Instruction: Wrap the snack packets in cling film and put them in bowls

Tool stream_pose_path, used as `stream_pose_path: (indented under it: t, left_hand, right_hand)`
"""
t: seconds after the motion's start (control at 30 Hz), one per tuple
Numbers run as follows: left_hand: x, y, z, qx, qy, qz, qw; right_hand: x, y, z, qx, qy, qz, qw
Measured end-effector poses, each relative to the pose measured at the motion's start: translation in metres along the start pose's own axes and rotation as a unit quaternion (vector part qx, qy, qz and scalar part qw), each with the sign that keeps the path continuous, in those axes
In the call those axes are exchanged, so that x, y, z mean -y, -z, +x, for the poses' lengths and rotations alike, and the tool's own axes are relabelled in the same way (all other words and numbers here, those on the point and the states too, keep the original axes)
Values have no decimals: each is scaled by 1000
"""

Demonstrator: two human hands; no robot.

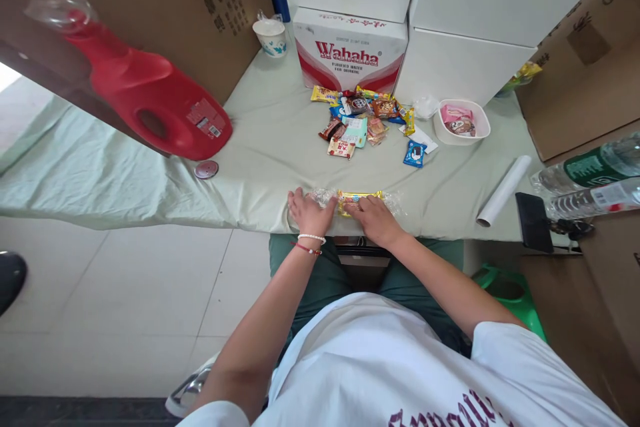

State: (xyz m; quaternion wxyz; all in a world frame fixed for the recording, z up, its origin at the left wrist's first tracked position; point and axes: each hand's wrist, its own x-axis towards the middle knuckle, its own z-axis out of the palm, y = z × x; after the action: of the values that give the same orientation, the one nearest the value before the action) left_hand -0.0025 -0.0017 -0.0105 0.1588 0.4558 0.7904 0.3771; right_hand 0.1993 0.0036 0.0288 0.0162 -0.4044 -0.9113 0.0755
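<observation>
At the table's near edge lies a yellow snack packet (356, 199) inside clear plastic wrap (320, 196). My left hand (310, 211) rests on the wrap's left part with its fingers curled down on it. My right hand (375, 217) presses on the packet's right half, fingers bent. A pile of several small snack packets (361, 121) lies further back in the middle. A blue packet (415, 153) sits apart to its right.
A white bowl (481, 127) with pink packets stands at the right. A white roll (503, 190) and plastic bottles (590, 177) lie at the far right. A red jug (150, 97), its round cap (206, 169), a paper cup (270, 37) and a Wahaha box (349, 50) stand behind.
</observation>
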Motion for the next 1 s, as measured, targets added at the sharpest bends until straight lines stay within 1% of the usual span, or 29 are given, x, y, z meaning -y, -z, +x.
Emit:
stream_pose_path:
  t: [0.07,0.13,0.2,0.27,0.33,0.43,0.53,0.57,0.6,0.63,0.67,0.73,0.77,0.8,0.83,0.9,0.97,1.0]
  left_hand:
    - [-8,-1,-7,11,-12,-15,1000]
    - [-18,0,-16,18,-13,-50,998]
    - [-31,0,-29,29,-30,-87,995]
    - [-43,-4,-42,52,-82,-107,990]
    - [-53,-10,-53,82,-153,-111,979]
    - [-55,-19,-61,115,-236,-99,960]
    - [-45,-25,-62,139,-295,-52,944]
    - [-41,-27,-62,149,-312,-34,938]
    - [-38,-29,-63,158,-327,-17,932]
    - [-35,-30,-64,163,-339,-4,926]
    - [-32,-32,-65,164,-350,6,922]
    - [-27,-36,-67,156,-364,23,918]
    - [-26,-38,-68,147,-369,30,917]
    - [-24,-40,-68,136,-373,36,917]
    - [-23,-42,-69,125,-379,41,916]
    - [-20,-45,-69,106,-390,45,914]
    - [-18,-47,-68,95,-397,44,912]
    - [-18,-47,-68,92,-399,43,911]
  right_hand:
    - [1,2,1,6,-3,2,1000]
    - [1,2,2,10,0,7,1000]
    - [1,1,2,7,3,15,1000]
    - [3,-1,1,-6,-1,32,999]
    - [6,-4,-2,-25,-16,55,998]
    - [10,-5,-16,-61,-23,95,993]
    - [7,-2,-38,-89,24,159,983]
    - [3,-1,-45,-102,25,186,977]
    - [-2,0,-52,-126,0,208,970]
    - [-8,0,-57,-162,-53,220,960]
    - [-15,-1,-60,-206,-125,219,946]
    - [-30,-4,-59,-276,-273,186,903]
    - [-37,-7,-55,-285,-325,171,885]
    - [-44,-9,-50,-277,-356,165,877]
    - [-49,-12,-45,-258,-369,168,877]
    - [-56,-17,-35,-226,-362,197,883]
    - [-57,-19,-30,-229,-335,249,879]
    - [-55,-19,-30,-239,-326,283,870]
